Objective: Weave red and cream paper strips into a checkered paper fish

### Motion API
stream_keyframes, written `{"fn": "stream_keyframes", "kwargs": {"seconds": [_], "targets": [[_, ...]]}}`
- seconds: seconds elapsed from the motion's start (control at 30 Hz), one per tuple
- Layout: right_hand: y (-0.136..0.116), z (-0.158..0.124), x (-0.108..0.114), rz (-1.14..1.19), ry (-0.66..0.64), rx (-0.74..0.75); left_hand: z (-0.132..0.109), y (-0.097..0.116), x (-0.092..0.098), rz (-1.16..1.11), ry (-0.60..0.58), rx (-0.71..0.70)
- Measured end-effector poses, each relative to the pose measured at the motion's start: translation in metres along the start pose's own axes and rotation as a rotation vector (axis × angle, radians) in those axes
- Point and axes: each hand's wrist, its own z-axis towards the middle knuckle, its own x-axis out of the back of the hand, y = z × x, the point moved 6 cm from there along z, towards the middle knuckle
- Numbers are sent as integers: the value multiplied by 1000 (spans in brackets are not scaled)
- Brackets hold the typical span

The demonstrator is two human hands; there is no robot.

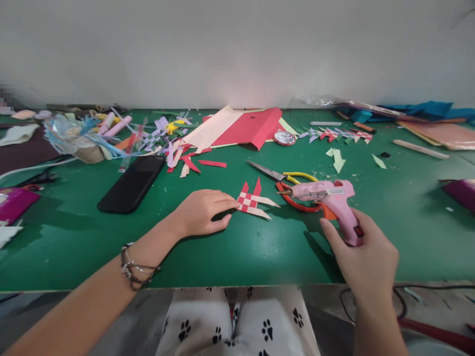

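A pink glue gun (343, 205) is in my right hand (371, 254), held by its handle with the nozzle pointing left. My left hand (208, 212) lies palm down on the green table (237, 257), thumb and fingers stretched out. Its fingertips touch the left edge of a small woven red and cream paper fish (248, 201). Pointed strips stick out from this fish at the top and right. Scissors (270, 171) with yellow and red handles lie partly open just behind the glue gun, which hides part of them.
A black phone (132, 184) lies left of my left hand. Behind are red and cream paper sheets (245, 128), paper scraps (189, 160), a round tin-like disc (285, 138) and a row of woven paper fish (336, 134). A pot with blue strips (87, 151) stands far left.
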Motion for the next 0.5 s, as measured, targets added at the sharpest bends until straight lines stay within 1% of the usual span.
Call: {"fn": "stream_keyframes", "kwargs": {"seconds": [0.17, 0.37, 0.5], "targets": [[1, -1, 0, 8, -14, -20, 1, 1, 0, 0, -12, -3], [0, -1, 0, 10, -20, -9, 1, 0, -1, -16, -31, 9], [0, 0, 0, 7, -16, -13, 1, 0, 0, -32, -24, 14]]}}
